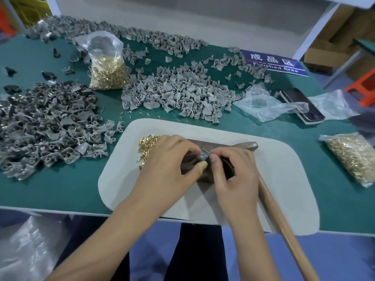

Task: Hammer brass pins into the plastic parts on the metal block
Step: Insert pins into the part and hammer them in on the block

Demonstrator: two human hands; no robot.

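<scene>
Both hands (168, 159) pinch plastic part (203, 154) (mid-block (205, 144)).

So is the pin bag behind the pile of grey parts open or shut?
Open. The bag stands upright, its clear top gaping, brass pins filling its lower half.

Metal block (188, 162) on pad (284, 179), loose pins (147, 145) left, hammer (280, 216) right

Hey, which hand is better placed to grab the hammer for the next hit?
Right. The hammer handle runs right beside the right hand, under its wrist. The left hand is farther off and pinches the grey plastic part on the metal block, so it should probably steady that.
</scene>
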